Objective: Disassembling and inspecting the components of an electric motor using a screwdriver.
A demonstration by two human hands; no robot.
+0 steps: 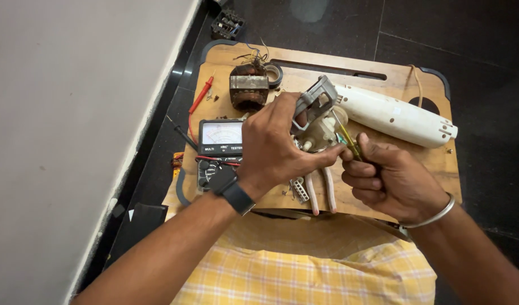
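Left hand (276, 149) grip pinching grey motor part (315, 107); right hand (386, 178) grip clamped round screwdriver (345, 137), tip at part, above wooden surface (384, 161).

Bare board (384, 152) btwn white housing (395, 116) & right hand (386, 175); multimeter (220, 137), motor stator (249, 86) crowding left.

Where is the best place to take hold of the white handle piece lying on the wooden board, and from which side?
Probably around the middle of the white handle piece, from above. It lies flat and long, its middle is bare, and its left end is crowded by the left hand and the grey part.
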